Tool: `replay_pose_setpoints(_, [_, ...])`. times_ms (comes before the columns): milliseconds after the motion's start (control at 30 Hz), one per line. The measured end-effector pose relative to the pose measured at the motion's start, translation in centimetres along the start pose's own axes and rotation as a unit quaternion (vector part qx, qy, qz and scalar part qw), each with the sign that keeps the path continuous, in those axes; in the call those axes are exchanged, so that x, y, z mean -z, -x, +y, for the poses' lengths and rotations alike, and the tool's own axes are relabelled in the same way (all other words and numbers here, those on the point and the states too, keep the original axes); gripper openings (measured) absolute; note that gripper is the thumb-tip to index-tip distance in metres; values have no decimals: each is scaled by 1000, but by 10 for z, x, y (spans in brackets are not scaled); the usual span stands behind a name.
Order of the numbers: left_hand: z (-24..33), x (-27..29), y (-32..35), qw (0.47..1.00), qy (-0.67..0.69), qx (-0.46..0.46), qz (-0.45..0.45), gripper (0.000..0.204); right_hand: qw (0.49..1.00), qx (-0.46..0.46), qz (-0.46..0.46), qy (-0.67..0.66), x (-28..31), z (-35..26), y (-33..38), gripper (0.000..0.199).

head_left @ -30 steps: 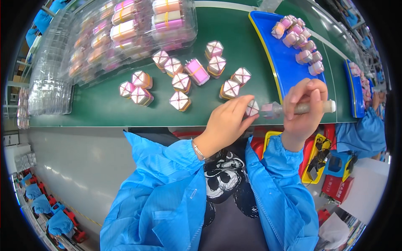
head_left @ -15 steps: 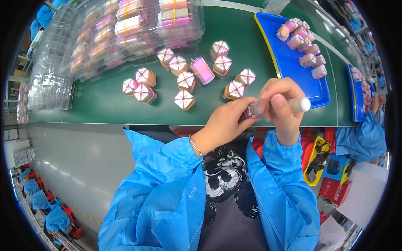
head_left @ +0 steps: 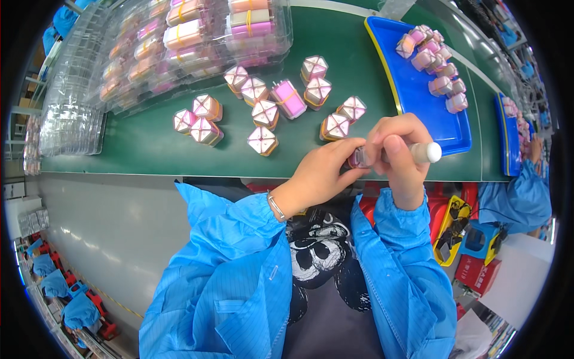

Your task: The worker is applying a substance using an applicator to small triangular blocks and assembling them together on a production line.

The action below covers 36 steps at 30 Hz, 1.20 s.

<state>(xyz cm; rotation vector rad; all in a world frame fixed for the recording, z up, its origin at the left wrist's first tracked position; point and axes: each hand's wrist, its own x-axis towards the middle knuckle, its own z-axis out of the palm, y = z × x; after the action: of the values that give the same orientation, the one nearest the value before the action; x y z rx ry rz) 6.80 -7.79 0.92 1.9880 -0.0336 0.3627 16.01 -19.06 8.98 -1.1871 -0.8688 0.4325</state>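
Both hands (head_left: 371, 158) mostly hide, seemingly, a small box (head_left: 360, 157).

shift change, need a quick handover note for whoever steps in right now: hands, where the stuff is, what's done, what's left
Left hand: pinching a small pink box at the belt's near edge.
Right hand: gripping a white-capped marker, its other end hidden at the box.
Loose boxes with X-crossed bands: about ten scattered on the green belt.
Clear trays of packed boxes: far left.
Blue tray: right, about eight boxes at its far end.
Done: apparently those on the blue tray.
Left: likely the box in hand, then the loose ones.
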Motion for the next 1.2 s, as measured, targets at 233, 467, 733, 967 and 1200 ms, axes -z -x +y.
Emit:
replay_pose_setpoints(233, [2,2,-1,1000,3,18,-17,43,1000,20,-5,-7,2,9,2,15])
replay_pose_setpoints(467, [0,0,0,1000,15,6,-8,41,1000,21,5,-18,1,13,4,16])
replay_pose_setpoints(733, [0,-1,-3,998,42,32,-24,42,997,59,22,-43,19,21,-1,17])
replay_pose_setpoints(967, [-2,3,-2,993,112,-11,-42,45,983,-103,101,117,51,-31,8,13])
replay_pose_setpoints(1200, [7,-8,12,969,240,48,27,74,917,-251,-54,304,19,-8,18,22])
